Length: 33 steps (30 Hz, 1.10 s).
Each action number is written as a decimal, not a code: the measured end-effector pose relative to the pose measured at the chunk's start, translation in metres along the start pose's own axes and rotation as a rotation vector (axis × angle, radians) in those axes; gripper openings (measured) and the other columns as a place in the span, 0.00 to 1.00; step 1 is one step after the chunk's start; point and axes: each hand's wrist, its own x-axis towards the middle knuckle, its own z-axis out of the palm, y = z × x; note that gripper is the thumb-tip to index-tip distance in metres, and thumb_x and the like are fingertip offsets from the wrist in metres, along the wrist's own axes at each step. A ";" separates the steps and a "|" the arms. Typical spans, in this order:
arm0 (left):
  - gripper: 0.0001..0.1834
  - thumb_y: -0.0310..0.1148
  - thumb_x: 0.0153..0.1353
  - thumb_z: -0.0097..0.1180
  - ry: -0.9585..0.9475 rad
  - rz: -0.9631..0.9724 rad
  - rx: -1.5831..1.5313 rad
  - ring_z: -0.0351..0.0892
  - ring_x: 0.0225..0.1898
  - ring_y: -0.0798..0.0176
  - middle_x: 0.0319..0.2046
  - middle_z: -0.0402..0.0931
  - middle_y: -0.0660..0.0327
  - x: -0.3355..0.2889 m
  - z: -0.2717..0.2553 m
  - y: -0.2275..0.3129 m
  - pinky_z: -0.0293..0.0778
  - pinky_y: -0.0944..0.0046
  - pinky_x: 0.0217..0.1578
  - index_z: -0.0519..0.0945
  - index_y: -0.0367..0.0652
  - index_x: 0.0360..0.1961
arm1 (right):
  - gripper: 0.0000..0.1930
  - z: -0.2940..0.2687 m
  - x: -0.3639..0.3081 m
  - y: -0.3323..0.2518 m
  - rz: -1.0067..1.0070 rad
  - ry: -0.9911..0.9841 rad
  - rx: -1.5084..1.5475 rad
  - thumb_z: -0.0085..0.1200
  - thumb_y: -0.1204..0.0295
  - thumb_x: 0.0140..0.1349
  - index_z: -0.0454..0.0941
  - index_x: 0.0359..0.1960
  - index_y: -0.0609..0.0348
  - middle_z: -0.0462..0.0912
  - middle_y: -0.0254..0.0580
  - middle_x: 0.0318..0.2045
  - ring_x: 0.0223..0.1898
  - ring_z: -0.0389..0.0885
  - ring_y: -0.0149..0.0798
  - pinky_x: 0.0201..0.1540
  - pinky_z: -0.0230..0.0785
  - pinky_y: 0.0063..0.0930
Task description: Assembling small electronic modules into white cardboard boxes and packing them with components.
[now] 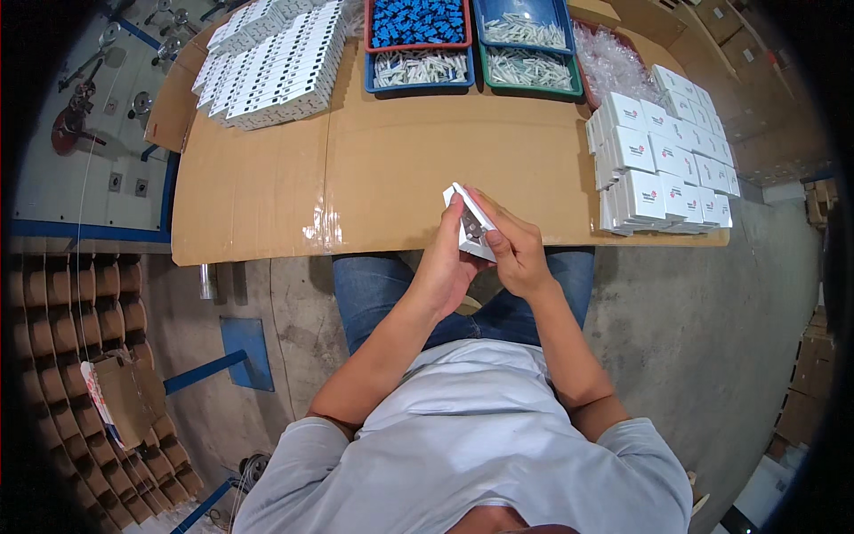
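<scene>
Between my two hands is a small white box (pixel 465 233), tilted, held just over the near edge of the cardboard-covered table (pixel 400 169). One of its sides shows something dark and grey, too small to make out. My left hand (pixel 442 267) grips the box from the left, its thumb along the upper left edge. On the right, my right hand (pixel 520 254) is closed round the other side, with the thumb low on the box and the fingers behind it. The fingers partly cover the box.
Stacked white boxes stand far left (pixel 280 67) and right (pixel 663 160). At the back are a red bin of blue parts (pixel 418 46), a blue bin (pixel 420 89) and a green bin (pixel 534 92) of white pieces, and clear plastic bags (pixel 614 62). Partitioned cardboard (pixel 67 311) lies lower left.
</scene>
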 end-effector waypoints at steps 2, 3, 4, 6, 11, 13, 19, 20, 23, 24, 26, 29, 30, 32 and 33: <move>0.29 0.63 0.73 0.43 0.020 0.007 0.003 0.76 0.53 0.62 0.52 0.76 0.62 0.001 0.004 0.000 0.73 0.54 0.52 0.71 0.53 0.60 | 0.25 -0.001 -0.001 0.003 -0.004 0.012 0.012 0.49 0.59 0.75 0.72 0.66 0.64 0.77 0.57 0.62 0.63 0.77 0.54 0.64 0.69 0.36; 0.29 0.63 0.73 0.43 0.021 0.008 0.002 0.76 0.53 0.62 0.52 0.76 0.62 0.001 0.004 -0.001 0.73 0.54 0.52 0.71 0.53 0.60 | 0.26 0.000 -0.002 0.003 0.008 0.000 0.020 0.49 0.58 0.75 0.72 0.67 0.63 0.76 0.57 0.63 0.65 0.75 0.53 0.65 0.67 0.37; 0.30 0.63 0.73 0.43 0.041 0.030 0.003 0.76 0.54 0.63 0.52 0.75 0.62 0.003 0.003 -0.002 0.72 0.55 0.53 0.71 0.52 0.61 | 0.27 0.000 -0.002 0.003 0.020 -0.011 0.029 0.50 0.58 0.75 0.71 0.68 0.62 0.75 0.57 0.64 0.67 0.73 0.53 0.67 0.65 0.37; 0.30 0.63 0.73 0.42 0.059 0.053 0.005 0.76 0.54 0.63 0.53 0.75 0.62 0.005 0.000 -0.005 0.72 0.56 0.54 0.70 0.52 0.62 | 0.28 0.003 0.002 -0.001 0.001 -0.027 0.045 0.50 0.57 0.74 0.70 0.68 0.63 0.71 0.57 0.67 0.70 0.69 0.53 0.69 0.62 0.39; 0.37 0.59 0.76 0.39 0.056 0.554 0.480 0.73 0.54 0.63 0.55 0.72 0.58 0.021 -0.019 -0.020 0.68 0.63 0.58 0.55 0.46 0.76 | 0.33 0.001 0.006 -0.002 0.001 -0.069 0.147 0.53 0.56 0.73 0.64 0.72 0.63 0.60 0.55 0.74 0.76 0.58 0.50 0.73 0.54 0.43; 0.39 0.42 0.76 0.48 0.000 0.685 0.652 0.63 0.67 0.50 0.67 0.59 0.48 0.019 -0.021 -0.016 0.56 0.57 0.69 0.46 0.37 0.78 | 0.34 0.004 0.005 -0.001 0.217 0.023 0.566 0.57 0.60 0.71 0.60 0.73 0.63 0.60 0.51 0.74 0.75 0.58 0.46 0.73 0.56 0.43; 0.50 0.30 0.63 0.58 -0.127 0.864 0.805 0.53 0.74 0.47 0.73 0.52 0.43 0.019 -0.025 -0.021 0.54 0.52 0.71 0.40 0.39 0.79 | 0.37 0.001 0.009 -0.016 0.309 -0.002 0.595 0.63 0.66 0.67 0.60 0.73 0.62 0.65 0.47 0.71 0.73 0.63 0.42 0.73 0.57 0.40; 0.51 0.32 0.63 0.56 -0.139 0.855 0.792 0.51 0.75 0.47 0.73 0.51 0.45 0.019 -0.025 -0.022 0.53 0.51 0.72 0.39 0.40 0.79 | 0.37 0.000 0.008 -0.015 0.308 0.000 0.595 0.63 0.66 0.67 0.60 0.73 0.62 0.65 0.47 0.71 0.73 0.63 0.42 0.73 0.57 0.40; 0.49 0.39 0.66 0.53 -0.218 0.763 0.599 0.47 0.77 0.50 0.75 0.50 0.48 0.024 -0.032 -0.021 0.49 0.51 0.74 0.38 0.42 0.80 | 0.37 -0.001 0.008 -0.013 0.237 0.050 0.599 0.66 0.67 0.64 0.62 0.72 0.62 0.67 0.46 0.70 0.72 0.64 0.42 0.73 0.57 0.41; 0.48 0.44 0.69 0.51 -0.281 0.673 0.417 0.45 0.78 0.52 0.75 0.49 0.51 0.023 -0.030 -0.019 0.48 0.51 0.75 0.38 0.44 0.80 | 0.39 -0.002 0.007 -0.011 0.226 0.051 0.562 0.69 0.66 0.61 0.63 0.72 0.61 0.67 0.47 0.69 0.72 0.65 0.43 0.73 0.58 0.40; 0.44 0.50 0.71 0.47 -0.164 0.541 0.282 0.52 0.75 0.55 0.73 0.54 0.53 0.018 -0.021 -0.019 0.53 0.53 0.72 0.43 0.45 0.79 | 0.41 0.000 0.006 -0.007 0.217 0.049 0.526 0.71 0.65 0.58 0.65 0.71 0.61 0.68 0.48 0.69 0.71 0.65 0.43 0.72 0.58 0.40; 0.35 0.55 0.74 0.44 -0.091 0.194 0.065 0.67 0.66 0.61 0.65 0.66 0.57 0.008 -0.019 -0.008 0.65 0.57 0.65 0.57 0.46 0.73 | 0.44 0.000 0.005 -0.005 0.074 0.067 0.294 0.76 0.61 0.52 0.68 0.70 0.60 0.67 0.51 0.69 0.69 0.68 0.45 0.71 0.60 0.41; 0.32 0.56 0.75 0.44 -0.137 -0.024 -0.016 0.75 0.59 0.64 0.60 0.73 0.59 0.006 -0.018 -0.002 0.71 0.59 0.60 0.67 0.45 0.68 | 0.44 -0.002 0.003 -0.008 0.040 0.043 0.130 0.76 0.59 0.50 0.70 0.69 0.60 0.66 0.52 0.69 0.68 0.68 0.47 0.69 0.61 0.41; 0.30 0.57 0.75 0.44 -0.118 -0.010 0.025 0.76 0.56 0.65 0.55 0.74 0.61 -0.002 -0.004 0.002 0.73 0.60 0.57 0.69 0.46 0.65 | 0.42 -0.001 0.005 -0.007 -0.034 0.054 -0.023 0.76 0.56 0.50 0.74 0.66 0.59 0.64 0.53 0.70 0.67 0.69 0.51 0.67 0.64 0.42; 0.29 0.58 0.75 0.44 -0.092 0.004 0.064 0.78 0.53 0.66 0.51 0.76 0.62 -0.006 0.000 0.002 0.75 0.60 0.54 0.71 0.46 0.62 | 0.42 0.001 0.005 -0.007 -0.034 0.051 -0.022 0.76 0.56 0.50 0.74 0.66 0.59 0.64 0.53 0.70 0.67 0.69 0.51 0.67 0.64 0.42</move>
